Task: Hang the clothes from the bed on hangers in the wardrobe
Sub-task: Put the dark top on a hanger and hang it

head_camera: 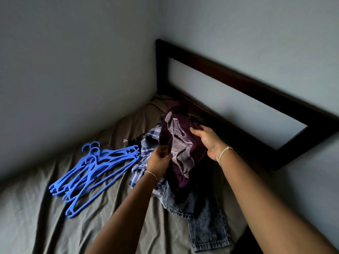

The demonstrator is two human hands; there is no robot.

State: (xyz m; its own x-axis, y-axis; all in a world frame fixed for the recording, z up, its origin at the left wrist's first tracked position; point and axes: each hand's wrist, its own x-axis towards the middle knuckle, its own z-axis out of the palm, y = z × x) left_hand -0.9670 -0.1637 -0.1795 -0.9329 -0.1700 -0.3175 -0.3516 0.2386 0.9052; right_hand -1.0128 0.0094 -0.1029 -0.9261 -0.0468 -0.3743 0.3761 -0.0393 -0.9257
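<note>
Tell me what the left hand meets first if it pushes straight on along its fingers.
The maroon garment it grips: the left hand points up and right into that bunched cloth. Behind it, likely the right hand; depth unclear.

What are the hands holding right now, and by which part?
The maroon garment: left hand pinches its left edge, right hand grips its right edge.
</note>
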